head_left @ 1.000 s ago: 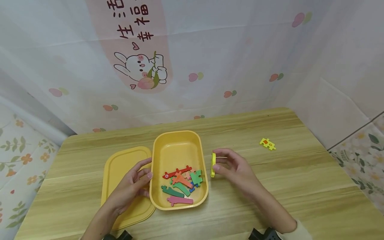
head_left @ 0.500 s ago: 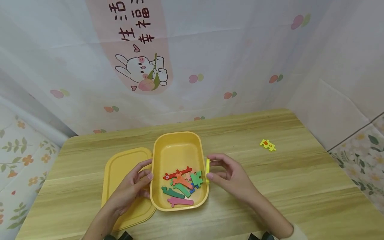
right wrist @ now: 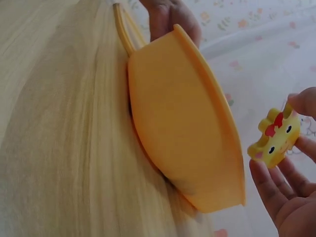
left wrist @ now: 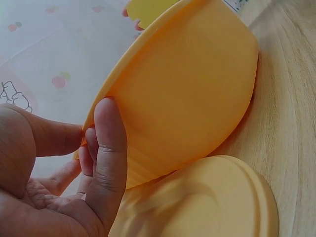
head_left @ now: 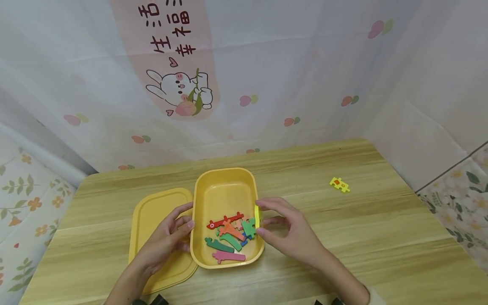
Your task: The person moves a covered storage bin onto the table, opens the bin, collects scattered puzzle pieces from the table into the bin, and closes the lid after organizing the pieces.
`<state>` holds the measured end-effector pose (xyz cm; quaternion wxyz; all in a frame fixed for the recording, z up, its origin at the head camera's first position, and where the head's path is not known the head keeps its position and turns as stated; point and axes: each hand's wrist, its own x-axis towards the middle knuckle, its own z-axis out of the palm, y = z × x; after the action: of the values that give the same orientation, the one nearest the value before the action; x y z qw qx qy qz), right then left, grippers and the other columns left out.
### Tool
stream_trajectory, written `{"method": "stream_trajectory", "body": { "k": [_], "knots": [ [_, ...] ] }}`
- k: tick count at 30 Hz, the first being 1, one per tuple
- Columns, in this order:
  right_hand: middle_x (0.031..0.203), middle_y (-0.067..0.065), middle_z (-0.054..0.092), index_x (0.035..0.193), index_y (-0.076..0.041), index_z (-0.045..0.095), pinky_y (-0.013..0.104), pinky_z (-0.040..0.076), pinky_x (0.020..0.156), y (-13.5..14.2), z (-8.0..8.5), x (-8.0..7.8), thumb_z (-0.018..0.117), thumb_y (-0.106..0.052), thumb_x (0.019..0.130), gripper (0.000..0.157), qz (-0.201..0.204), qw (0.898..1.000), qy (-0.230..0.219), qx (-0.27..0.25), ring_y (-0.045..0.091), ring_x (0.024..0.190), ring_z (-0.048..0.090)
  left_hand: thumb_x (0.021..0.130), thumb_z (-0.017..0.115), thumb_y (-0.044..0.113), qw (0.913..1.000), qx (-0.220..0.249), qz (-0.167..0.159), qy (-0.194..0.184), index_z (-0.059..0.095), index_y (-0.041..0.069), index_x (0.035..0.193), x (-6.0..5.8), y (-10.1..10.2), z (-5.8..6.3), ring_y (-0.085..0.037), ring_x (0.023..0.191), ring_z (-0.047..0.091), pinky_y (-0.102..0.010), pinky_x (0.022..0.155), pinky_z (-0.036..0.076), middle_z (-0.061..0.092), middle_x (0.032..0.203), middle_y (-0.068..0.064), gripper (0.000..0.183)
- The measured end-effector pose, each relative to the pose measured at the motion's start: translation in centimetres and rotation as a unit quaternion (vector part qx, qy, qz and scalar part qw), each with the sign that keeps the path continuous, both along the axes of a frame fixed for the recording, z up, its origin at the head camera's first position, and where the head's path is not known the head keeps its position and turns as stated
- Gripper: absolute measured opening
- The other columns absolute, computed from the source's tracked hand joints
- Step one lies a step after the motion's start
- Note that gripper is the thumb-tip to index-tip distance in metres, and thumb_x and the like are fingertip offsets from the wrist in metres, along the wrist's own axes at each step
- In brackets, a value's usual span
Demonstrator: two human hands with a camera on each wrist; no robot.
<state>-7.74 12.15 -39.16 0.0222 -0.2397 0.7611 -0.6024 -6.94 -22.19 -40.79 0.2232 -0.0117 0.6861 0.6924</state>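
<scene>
My left hand grips the left rim of a yellow plastic box, thumb over the edge and fingers against the outer wall. At the box's right rim, my right hand pinches a yellow puzzle piece between thumb and fingers. In the right wrist view this piece shows an animal face with a red bow, held just above the rim. Several puzzle pieces lie loose in the near half of the box: a red one, an orange one, a dark green one and a pink one among them.
A yellow lid lies flat on the wooden table, left of the box and partly under my left hand. Further right on the tabletop is another yellow puzzle piece. A printed curtain hangs behind the table.
My right hand has moved left with the yellow puzzle piece, from beside the box to over its right rim. The left hand still holds the box in place.
</scene>
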Motion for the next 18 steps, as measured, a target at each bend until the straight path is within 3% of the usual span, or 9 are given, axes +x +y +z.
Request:
{"method": "stream_trajectory", "body": {
  "k": [5, 10, 13, 18],
  "knots": [
    [0.144, 0.004, 0.061, 0.143, -0.02, 0.065, 0.033, 0.065, 0.093, -0.6, -0.2, 0.4, 0.086, -0.012, 0.089, 0.058, 0.001, 0.997, 0.056, 0.045, 0.013, 0.121, 0.066, 0.11, 0.057, 0.018, 1.0, 0.007, -0.002, 0.001, 0.02, 0.009, 0.166, 0.0, 0.0, -0.1, -0.011, 0.096, 0.066, -0.03, 0.067, 0.065, 0.057, 0.117, 0.0, 0.068],
    [0.147, 0.006, 0.059, 0.146, -0.018, 0.064, 0.031, 0.064, 0.095, -1.2, -0.4, 0.8, 0.087, -0.012, 0.088, 0.062, 0.008, 0.991, 0.101, 0.082, 0.017, 0.125, 0.064, 0.111, 0.056, 0.018, 0.9999, 0.012, -0.005, 0.002, 0.019, 0.008, 0.166, 0.0, -0.1, -0.2, -0.011, 0.096, 0.066, -0.03, 0.067, 0.065, 0.058, 0.119, -0.001, 0.068],
    [0.153, 0.005, 0.057, 0.148, -0.022, 0.062, 0.03, 0.06, 0.104, -1.4, -0.3, 1.0, 0.087, -0.015, 0.087, 0.066, -0.005, 0.987, 0.109, 0.114, 0.017, 0.136, 0.059, 0.111, 0.056, 0.018, 0.9999, 0.013, -0.006, 0.002, 0.018, 0.008, 0.167, 0.0, -0.1, -0.2, -0.012, 0.097, 0.066, -0.03, 0.068, 0.065, 0.058, 0.12, -0.001, 0.068],
    [0.16, 0.0, 0.053, 0.147, -0.023, 0.063, 0.039, 0.053, 0.117, -1.6, -0.4, 1.4, 0.088, -0.017, 0.087, 0.065, -0.01, 0.982, 0.118, 0.15, 0.021, 0.149, 0.05, 0.111, 0.056, 0.018, 0.9999, 0.014, -0.006, 0.001, 0.018, 0.009, 0.167, 0.1, -0.1, -0.2, -0.012, 0.097, 0.067, -0.031, 0.068, 0.065, 0.059, 0.121, -0.001, 0.068]
  ]
}}
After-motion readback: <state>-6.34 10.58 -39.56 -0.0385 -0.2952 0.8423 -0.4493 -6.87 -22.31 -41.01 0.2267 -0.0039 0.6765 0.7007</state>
